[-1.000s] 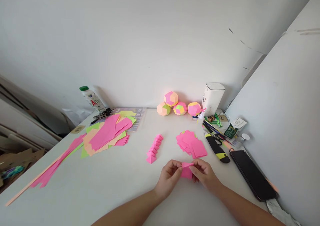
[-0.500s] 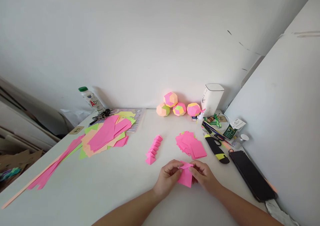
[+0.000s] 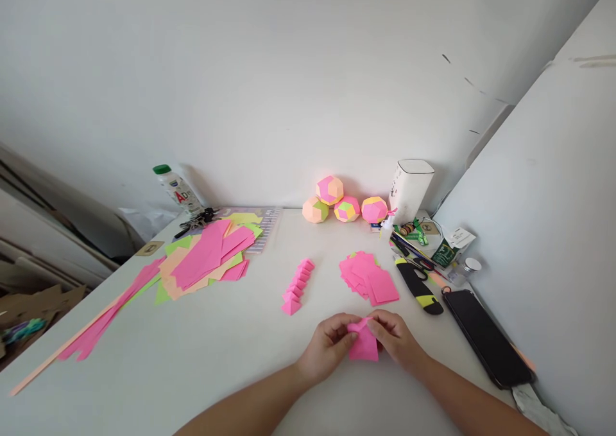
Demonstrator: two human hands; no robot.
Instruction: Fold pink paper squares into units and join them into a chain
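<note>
A small pink sheet of paper (image 3: 364, 347) is held between both hands near the front of the table, its top edge folded over. My left hand (image 3: 328, 348) pinches its upper left side between thumb and fingers. On the upper right side, my right hand (image 3: 395, 338) grips it with the thumb on top; some of its fingers are hidden behind the paper. Just beyond the hands lies a fanned pile of pink paper pieces (image 3: 368, 278). Left of that pile stands a slanting row of folded pink paper pieces (image 3: 297, 288).
Colored sheets (image 3: 202, 256) and long strips (image 3: 110, 307) cover the table's left. Several faceted paper balls (image 3: 330, 191) sit against the wall beside a white container (image 3: 412, 189). A utility knife (image 3: 418, 285), scissors (image 3: 419, 268) and a phone (image 3: 486, 336) lie at right; a bottle (image 3: 178, 189) leans back left.
The pink paper has turned more upright and shifted slightly right in my hands. My left hand has moved a little right with it, while both hands keep their hold.
</note>
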